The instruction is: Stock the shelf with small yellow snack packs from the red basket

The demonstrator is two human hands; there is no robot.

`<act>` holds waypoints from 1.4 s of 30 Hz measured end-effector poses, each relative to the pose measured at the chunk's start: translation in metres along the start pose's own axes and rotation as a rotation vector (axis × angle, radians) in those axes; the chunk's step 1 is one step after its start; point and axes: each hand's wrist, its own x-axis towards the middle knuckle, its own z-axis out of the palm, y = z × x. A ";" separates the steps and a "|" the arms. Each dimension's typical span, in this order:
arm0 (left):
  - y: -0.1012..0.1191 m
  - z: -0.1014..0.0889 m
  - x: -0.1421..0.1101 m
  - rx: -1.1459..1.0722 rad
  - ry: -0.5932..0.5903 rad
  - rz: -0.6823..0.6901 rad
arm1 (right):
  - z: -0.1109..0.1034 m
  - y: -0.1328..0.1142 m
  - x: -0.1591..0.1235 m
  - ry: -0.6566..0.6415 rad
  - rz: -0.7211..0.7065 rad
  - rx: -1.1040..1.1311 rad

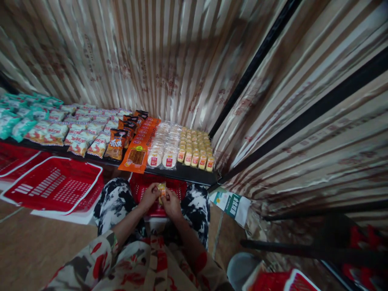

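Between my fingers is a small yellow wrapped snack [162, 188], held above a red basket [180, 186] that sits between my knees. My left hand [150, 195] grips the snack's left side. On its right side, my right hand [172, 203] pinches it too. Just ahead on a black shelf stand rows of similar small yellow snacks [195, 155]. Left of those lie clear-wrapped round white crackers [169, 159], then a flat orange packet [136, 155] with brown sticks pictured on it.
Further left the shelf [194, 173] holds orange-black bags [116, 141], white bags [79, 139] and teal bags [22, 127]. Another red basket [57, 186] is at my left. A striped curtain [182, 60] hangs behind, with black poles [251, 72] at the right. A grey round stool [242, 268] stands lower right.
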 end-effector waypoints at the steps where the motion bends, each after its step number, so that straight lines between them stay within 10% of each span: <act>1: 0.005 0.004 -0.001 0.030 -0.003 0.019 | -0.004 0.000 -0.001 0.015 -0.007 0.008; 15: 0.055 0.055 0.004 0.162 0.041 0.171 | -0.051 0.007 0.023 0.230 0.023 0.265; 25: 0.050 0.085 0.027 0.373 0.061 0.341 | -0.068 0.024 0.055 0.332 0.007 0.398; 42: 0.057 0.100 0.071 0.498 0.038 0.239 | -0.066 0.029 0.112 0.435 -0.012 0.010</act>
